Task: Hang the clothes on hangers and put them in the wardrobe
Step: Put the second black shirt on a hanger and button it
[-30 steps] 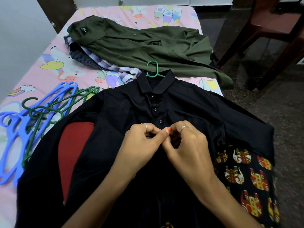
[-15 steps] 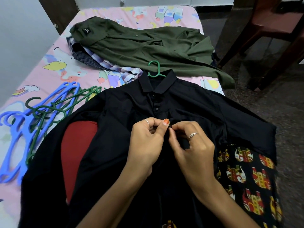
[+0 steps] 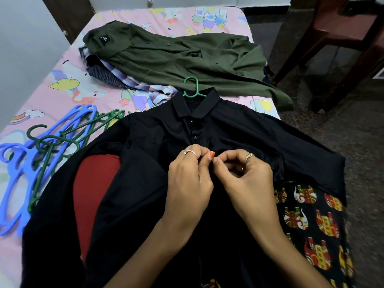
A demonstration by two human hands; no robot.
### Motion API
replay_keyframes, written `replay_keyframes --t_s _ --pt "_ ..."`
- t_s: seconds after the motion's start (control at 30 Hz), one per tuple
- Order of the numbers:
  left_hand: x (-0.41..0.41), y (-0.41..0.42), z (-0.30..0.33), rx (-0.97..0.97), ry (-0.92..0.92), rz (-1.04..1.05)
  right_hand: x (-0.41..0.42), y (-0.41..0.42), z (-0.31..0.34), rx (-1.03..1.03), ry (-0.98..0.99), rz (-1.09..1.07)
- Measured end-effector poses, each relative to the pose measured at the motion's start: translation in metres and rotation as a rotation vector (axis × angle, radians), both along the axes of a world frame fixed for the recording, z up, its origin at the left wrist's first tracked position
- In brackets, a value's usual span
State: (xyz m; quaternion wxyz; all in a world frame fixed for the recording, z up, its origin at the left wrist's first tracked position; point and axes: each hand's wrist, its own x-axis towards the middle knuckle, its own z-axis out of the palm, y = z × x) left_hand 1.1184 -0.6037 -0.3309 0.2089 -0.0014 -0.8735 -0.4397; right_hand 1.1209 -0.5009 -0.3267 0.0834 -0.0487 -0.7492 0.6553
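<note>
A black shirt (image 3: pixel 145 154) lies flat on the bed, front up, with a green hanger (image 3: pixel 192 87) inside it; only the hook shows above the collar. My left hand (image 3: pixel 190 179) and my right hand (image 3: pixel 243 179) meet at the shirt's button placket, just below three closed buttons. Each pinches the placket edge between thumb and fingers. An olive green shirt (image 3: pixel 176 57) lies spread farther up the bed, over a striped shirt (image 3: pixel 108 73) and a checked one (image 3: pixel 153 94).
A pile of blue hangers (image 3: pixel 18 177) and dark green hangers (image 3: pixel 62 140) lies at the left on the pink cartoon bedsheet (image 3: pixel 68 94). A red cloth (image 3: pixel 93 183) and a black elephant-print cloth (image 3: pixel 311 221) lie under the black shirt. A brown chair (image 3: pixel 340 32) stands at the right.
Both hands have moved slightly up the placket and kept pinching it. The view has shifted a little; the clothes and hangers have stayed in place.
</note>
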Motion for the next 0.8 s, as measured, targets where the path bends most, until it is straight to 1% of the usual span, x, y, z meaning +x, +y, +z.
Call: replay_keyframes --t_s 0.07,0.13,0.2,0.27,0.33,0.43,0.5,0.57,0.7,0.8 --pt "0.000 -0.001 -0.002 -0.013 0.011 -0.020 -0.001 0.001 0.001 0.022 0.005 0.015" --pt "0.000 -0.002 -0.001 0.054 -0.035 -0.056 -0.002 0.002 0.000 0.094 0.047 0.024" --pt "0.000 -0.005 0.000 0.092 -0.141 -0.085 -0.002 0.002 -0.004 0.254 0.155 0.018" --pt "-0.002 -0.009 0.004 0.078 -0.234 -0.099 -0.002 0.003 -0.009 0.415 0.287 0.015" --pt "-0.004 -0.012 0.009 0.085 -0.312 -0.085 -0.002 0.003 -0.013 0.483 0.364 0.015" --pt "-0.006 -0.013 0.012 0.202 -0.422 -0.053 -0.001 0.001 -0.016 0.489 0.383 0.018" --pt "-0.006 -0.012 0.010 0.317 -0.452 -0.042 0.000 -0.001 -0.018 0.480 0.374 0.033" --pt "-0.005 -0.010 0.007 0.384 -0.466 -0.030 0.000 -0.002 -0.021 0.467 0.362 0.039" --pt "-0.003 -0.005 0.004 0.434 -0.449 0.008 -0.001 -0.003 -0.023 0.461 0.315 0.023" --pt "-0.004 -0.003 0.005 0.419 -0.425 0.038 0.000 -0.005 -0.025 0.496 0.298 0.016"
